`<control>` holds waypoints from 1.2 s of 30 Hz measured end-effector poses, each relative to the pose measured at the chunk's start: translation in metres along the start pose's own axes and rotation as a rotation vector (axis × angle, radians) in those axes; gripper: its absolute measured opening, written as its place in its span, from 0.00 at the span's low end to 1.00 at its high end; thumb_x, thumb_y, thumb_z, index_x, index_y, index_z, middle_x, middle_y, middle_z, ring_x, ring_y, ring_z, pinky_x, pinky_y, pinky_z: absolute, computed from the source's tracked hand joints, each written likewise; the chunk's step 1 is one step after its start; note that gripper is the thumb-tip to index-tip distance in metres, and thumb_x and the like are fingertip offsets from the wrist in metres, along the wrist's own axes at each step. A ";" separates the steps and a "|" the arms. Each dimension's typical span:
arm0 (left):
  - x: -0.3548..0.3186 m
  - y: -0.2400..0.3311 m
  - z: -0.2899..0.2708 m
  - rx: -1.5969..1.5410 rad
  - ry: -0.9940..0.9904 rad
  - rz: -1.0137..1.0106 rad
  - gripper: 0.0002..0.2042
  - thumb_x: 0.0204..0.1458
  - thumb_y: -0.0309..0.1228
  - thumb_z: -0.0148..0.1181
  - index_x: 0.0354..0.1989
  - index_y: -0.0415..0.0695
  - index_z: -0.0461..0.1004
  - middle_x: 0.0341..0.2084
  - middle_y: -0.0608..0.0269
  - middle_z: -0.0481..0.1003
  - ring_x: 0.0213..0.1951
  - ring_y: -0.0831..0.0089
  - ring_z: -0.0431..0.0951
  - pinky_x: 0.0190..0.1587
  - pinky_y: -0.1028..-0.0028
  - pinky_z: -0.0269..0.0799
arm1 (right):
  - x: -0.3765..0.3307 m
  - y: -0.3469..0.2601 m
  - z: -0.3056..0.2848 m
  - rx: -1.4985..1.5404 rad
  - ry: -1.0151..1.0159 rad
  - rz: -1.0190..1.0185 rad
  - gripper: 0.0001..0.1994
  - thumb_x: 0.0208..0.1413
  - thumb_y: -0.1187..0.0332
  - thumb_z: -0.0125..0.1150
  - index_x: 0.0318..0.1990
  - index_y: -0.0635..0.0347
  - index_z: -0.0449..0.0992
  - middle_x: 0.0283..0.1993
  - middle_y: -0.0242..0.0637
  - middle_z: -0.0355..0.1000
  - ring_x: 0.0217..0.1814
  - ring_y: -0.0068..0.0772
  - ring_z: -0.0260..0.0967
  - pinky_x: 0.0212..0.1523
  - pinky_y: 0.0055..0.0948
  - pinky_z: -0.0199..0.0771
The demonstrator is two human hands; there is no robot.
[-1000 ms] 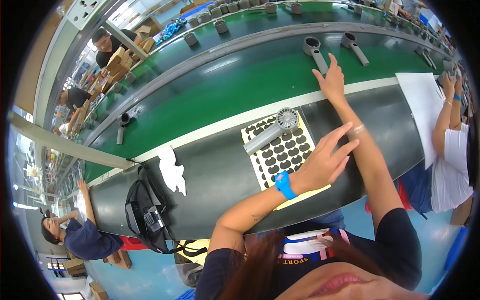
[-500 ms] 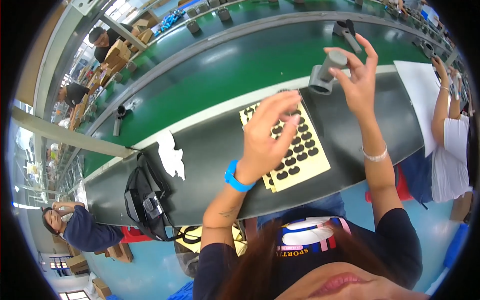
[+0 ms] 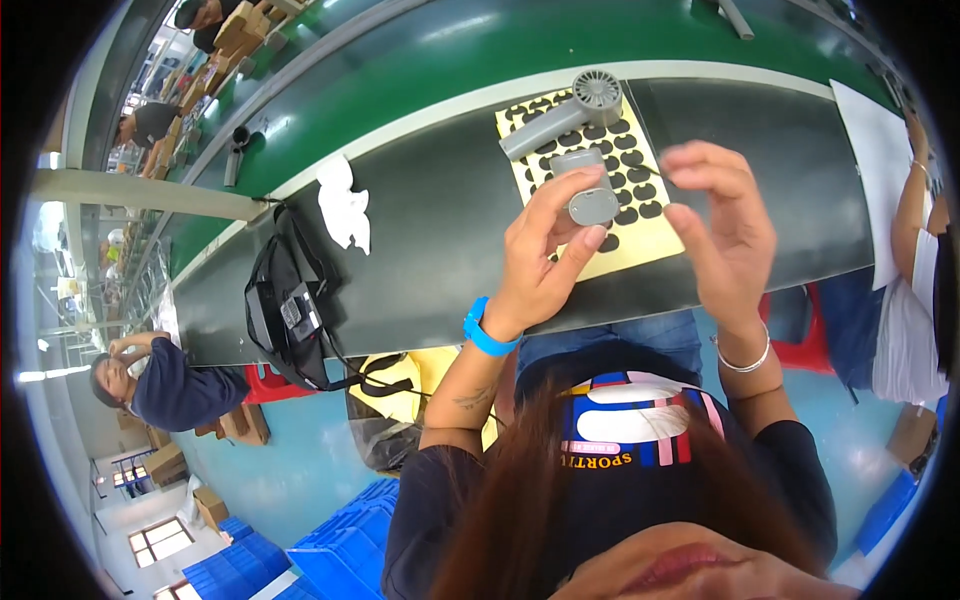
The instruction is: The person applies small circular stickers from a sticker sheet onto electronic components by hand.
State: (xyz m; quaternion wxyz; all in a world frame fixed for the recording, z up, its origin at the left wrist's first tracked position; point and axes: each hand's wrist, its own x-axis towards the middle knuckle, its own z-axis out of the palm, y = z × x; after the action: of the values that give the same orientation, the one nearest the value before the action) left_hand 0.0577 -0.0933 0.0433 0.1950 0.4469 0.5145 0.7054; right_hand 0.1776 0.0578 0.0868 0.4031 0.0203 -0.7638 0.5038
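Observation:
My left hand (image 3: 550,235), with a blue band at its wrist, grips a grey hair dryer (image 3: 578,160) by its handle, whose flat oval end faces me. Behind it another grey hair dryer (image 3: 597,92), with a round slotted grille, lies across a yellow sheet (image 3: 635,252) of black rounded stickers (image 3: 650,209). To the right, my right hand (image 3: 725,220) is raised with thumb and forefinger apart. A thin dark sliver shows by its forefinger tip; I cannot tell whether it touches the finger or lies on the sheet.
A crumpled white paper (image 3: 343,205) and a black bag (image 3: 290,300) lie left on the dark table (image 3: 430,190). Beyond runs a green conveyor (image 3: 480,45) carrying grey dryers. A white sheet (image 3: 865,180) and a co-worker's arm (image 3: 908,235) are at right. Blue crates (image 3: 345,540) stand below.
The held hair dryer has passed from my right hand to my left, over the sticker sheet. My right hand has come down nearer me, empty of the dryer. The view has shifted.

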 end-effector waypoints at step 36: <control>-0.007 0.012 0.011 0.090 -0.114 -0.035 0.20 0.54 0.28 0.59 0.56 0.37 0.69 0.54 0.49 0.68 0.44 0.73 0.73 0.39 0.79 0.74 | -0.014 -0.030 0.003 0.190 -0.015 0.450 0.22 0.51 0.85 0.58 0.51 0.61 0.59 0.35 0.36 0.70 0.49 0.29 0.72 0.47 0.22 0.71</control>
State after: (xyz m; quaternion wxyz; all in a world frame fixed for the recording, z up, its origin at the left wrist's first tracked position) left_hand 0.0725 -0.0972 0.0515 0.2160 0.4857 0.5413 0.6514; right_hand 0.1987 0.0355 0.1002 0.2712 -0.1087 -0.7012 0.6503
